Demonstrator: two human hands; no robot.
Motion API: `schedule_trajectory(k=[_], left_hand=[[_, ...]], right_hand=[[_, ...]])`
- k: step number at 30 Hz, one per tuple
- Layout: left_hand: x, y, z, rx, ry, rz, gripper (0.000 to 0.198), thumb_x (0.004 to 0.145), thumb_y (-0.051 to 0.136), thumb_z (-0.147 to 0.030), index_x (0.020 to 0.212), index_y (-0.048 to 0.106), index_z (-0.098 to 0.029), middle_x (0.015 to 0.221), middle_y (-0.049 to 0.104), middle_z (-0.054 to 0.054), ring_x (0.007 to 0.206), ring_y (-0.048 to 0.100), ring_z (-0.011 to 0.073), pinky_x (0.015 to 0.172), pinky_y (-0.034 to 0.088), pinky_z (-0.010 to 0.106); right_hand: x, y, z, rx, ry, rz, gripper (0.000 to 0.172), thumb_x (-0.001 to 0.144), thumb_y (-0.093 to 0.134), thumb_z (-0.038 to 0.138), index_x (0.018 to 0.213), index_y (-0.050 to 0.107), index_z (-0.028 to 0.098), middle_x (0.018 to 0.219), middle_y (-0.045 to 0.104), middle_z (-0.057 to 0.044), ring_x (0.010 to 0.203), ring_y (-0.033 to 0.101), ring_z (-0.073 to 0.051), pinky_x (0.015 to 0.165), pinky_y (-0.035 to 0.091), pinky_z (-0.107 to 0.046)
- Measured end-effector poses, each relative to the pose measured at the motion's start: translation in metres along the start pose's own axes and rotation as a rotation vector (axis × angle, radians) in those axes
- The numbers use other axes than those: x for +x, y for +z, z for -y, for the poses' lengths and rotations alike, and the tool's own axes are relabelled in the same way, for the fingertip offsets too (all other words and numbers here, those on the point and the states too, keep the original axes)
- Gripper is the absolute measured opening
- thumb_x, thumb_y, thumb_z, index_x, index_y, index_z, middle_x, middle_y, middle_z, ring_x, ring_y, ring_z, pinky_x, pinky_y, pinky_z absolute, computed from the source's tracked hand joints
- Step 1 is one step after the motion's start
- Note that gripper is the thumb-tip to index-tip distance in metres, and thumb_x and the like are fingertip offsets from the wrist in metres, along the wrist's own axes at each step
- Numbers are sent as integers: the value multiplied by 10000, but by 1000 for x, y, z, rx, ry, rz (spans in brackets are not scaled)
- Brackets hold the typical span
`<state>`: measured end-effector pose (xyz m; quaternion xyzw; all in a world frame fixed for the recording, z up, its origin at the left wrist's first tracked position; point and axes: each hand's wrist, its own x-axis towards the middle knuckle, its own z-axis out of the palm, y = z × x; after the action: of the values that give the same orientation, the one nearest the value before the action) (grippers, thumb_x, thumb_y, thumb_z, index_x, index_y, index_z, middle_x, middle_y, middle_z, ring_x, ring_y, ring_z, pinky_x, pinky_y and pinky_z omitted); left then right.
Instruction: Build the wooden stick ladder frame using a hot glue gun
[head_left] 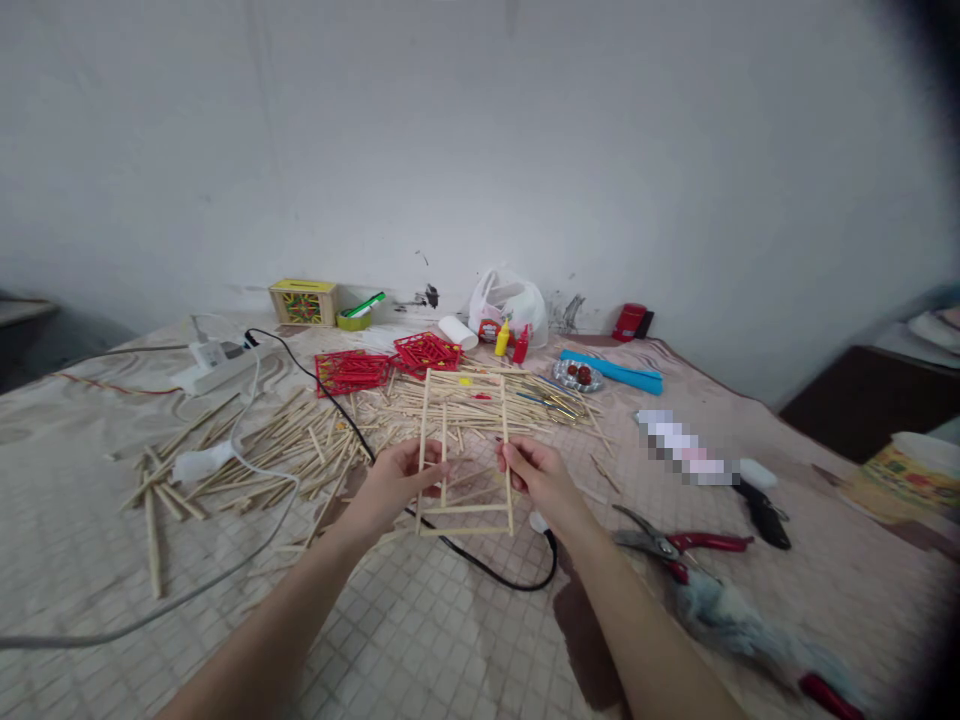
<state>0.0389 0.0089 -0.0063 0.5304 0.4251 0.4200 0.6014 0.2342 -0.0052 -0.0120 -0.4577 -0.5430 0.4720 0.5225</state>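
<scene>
Between my two hands I hold up a rectangular frame of thin wooden sticks, with an inner upright and crossbars near its lower end. My left hand is closed on its left side, thumb across the inner stick. At the right side stick, my right hand pinches the frame between thumb and fingers; the fingertips are partly hidden. Behind the frame lies a wide pile of loose wooden sticks. A black cable passes below the frame on the cloth-covered table.
Red stick panels, a yellow bottle, a red bottle and a plastic bag stand behind. Pruning shears lie to the right, near a black-handled tool. A power strip and cords are at left.
</scene>
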Motion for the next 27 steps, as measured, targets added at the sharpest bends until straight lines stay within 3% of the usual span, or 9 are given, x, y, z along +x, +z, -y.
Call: schedule_trajectory(k=[7, 19, 27], left_hand=[[0, 1, 2, -3, -8, 3, 297, 581, 726, -318, 806, 612, -160, 704, 637, 0, 610, 581, 117, 564, 474, 237], [-2, 3, 2, -79, -96, 99, 269, 584, 738, -280, 791, 625, -150, 699, 630, -5, 596, 566, 95, 577, 459, 227], [1, 0, 6, -154, -112, 79, 273, 579, 749, -270, 789, 618, -154, 715, 627, -12, 636, 578, 102, 636, 471, 251]], right_hand=[[1, 0, -2, -19, 18, -10, 317, 708, 569, 479, 689, 558, 164, 585, 483, 28, 421, 340, -57, 394, 229, -208], [2, 2, -7, -8, 35, 17, 290, 730, 561, 448, 682, 544, 162, 578, 473, 39, 417, 331, -52, 403, 208, -212], [2, 2, -8, -13, 41, 22, 279, 746, 548, 431, 666, 531, 164, 568, 464, 37, 418, 337, -55, 406, 201, -215]])
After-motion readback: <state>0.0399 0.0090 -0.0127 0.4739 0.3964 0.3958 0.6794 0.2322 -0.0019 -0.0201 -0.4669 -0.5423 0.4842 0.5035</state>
